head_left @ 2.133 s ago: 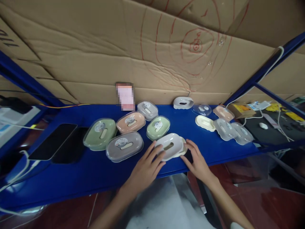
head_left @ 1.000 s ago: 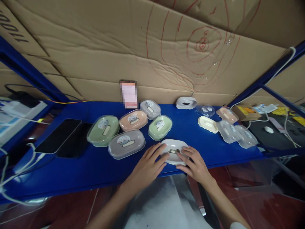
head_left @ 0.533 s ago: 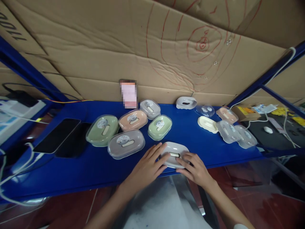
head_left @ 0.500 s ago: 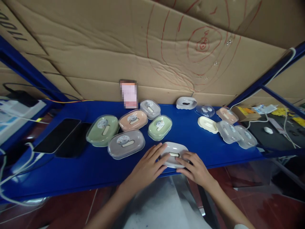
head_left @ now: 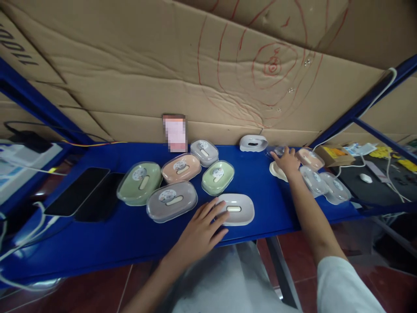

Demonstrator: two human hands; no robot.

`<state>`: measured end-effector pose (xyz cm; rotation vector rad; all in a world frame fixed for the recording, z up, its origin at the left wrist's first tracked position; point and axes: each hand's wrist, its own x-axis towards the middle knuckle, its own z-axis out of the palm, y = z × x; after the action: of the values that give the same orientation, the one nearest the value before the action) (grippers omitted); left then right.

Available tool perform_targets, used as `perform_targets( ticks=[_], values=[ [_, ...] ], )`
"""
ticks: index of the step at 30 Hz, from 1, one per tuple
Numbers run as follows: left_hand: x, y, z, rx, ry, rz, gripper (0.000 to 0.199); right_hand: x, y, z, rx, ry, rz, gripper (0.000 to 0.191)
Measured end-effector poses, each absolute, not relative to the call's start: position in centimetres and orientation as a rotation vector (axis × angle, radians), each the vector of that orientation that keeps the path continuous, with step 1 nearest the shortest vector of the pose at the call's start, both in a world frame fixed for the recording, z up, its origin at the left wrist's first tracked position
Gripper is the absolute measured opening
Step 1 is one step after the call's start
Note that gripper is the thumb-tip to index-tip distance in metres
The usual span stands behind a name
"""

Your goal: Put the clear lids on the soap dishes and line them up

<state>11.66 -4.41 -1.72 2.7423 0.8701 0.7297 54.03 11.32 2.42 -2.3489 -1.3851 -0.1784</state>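
Your right hand (head_left: pixel 288 163) has moved off the white dish (head_left: pixel 246 208) to the clear lid (head_left: pixel 279 149), beyond the dish's right end. Under the dish stretches the blue table (head_left: pixel 257 182). Your left hand (head_left: pixel 202 230) lies open, fingers spread over the dish's left end; whether your right grips the lid, you cannot tell. Left of the dish sits a grey box (head_left: pixel 159 208); a cream strip (head_left: pixel 233 209) shows in the dish's slot.

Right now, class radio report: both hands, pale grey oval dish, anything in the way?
Left hand over dish, left end. Dish level, cream in slot. Right hand at clear plastic lid, hiding part.
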Motion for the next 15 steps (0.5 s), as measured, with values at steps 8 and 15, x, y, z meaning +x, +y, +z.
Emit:
perform_targets(
  ticks=[8,15],
  values=[
    [11.2,-4.8,-2.4,2.521,0.949,0.834,0.035,52.8,5.8,3.4,-2.050,-1.414,-0.230,0.055],
    [10.9,-4.5,-2.8,2.158,1.005,0.793,0.088,41.3,-8.9,-0.1,-1.148,-2.037,0.407,0.046]
  ],
)
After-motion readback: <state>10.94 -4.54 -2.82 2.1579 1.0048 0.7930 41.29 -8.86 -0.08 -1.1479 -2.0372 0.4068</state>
